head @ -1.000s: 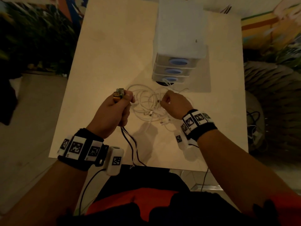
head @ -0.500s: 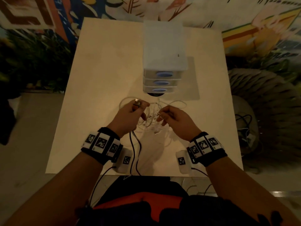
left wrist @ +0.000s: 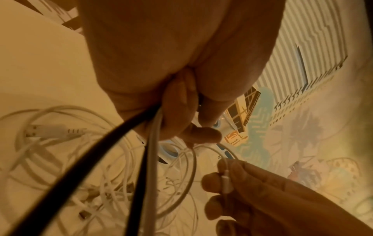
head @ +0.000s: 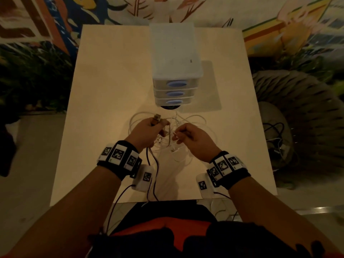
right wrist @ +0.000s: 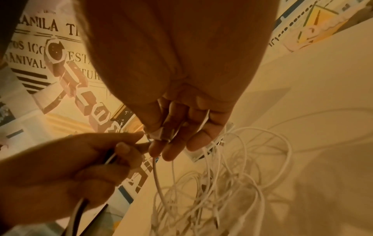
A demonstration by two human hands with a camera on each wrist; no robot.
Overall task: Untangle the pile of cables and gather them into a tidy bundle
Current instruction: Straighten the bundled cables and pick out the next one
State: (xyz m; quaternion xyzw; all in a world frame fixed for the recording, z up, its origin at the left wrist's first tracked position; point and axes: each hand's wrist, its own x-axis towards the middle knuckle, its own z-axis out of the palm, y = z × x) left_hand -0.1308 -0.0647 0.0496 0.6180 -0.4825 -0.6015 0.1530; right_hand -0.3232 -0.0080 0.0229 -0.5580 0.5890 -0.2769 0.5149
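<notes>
A tangle of thin white cables (head: 188, 125) lies on the pale table (head: 104, 112) in front of a drawer unit. My left hand (head: 147, 133) grips black cables and a white one (left wrist: 151, 153), with their plug ends (head: 156, 119) sticking up out of the fist; the black cables (head: 154, 174) hang over the table's near edge. My right hand (head: 188, 135), just right of it, pinches the small plug end of a thin white cable (left wrist: 226, 180) that leads down into the pile (right wrist: 212, 188). A white USB plug (left wrist: 42, 130) lies in the heap.
A white three-drawer unit (head: 176, 71) with blue handles stands just behind the cable pile. A dark round object (head: 170, 107) peeks from under its front. Dark cables and a textured pouf (head: 290, 112) lie on the floor right of the table.
Both hands have drawn closer together over the pile. The right hand, a fist a second ago, now pinches a cable end. The head view has tilted up, showing more of the wall.
</notes>
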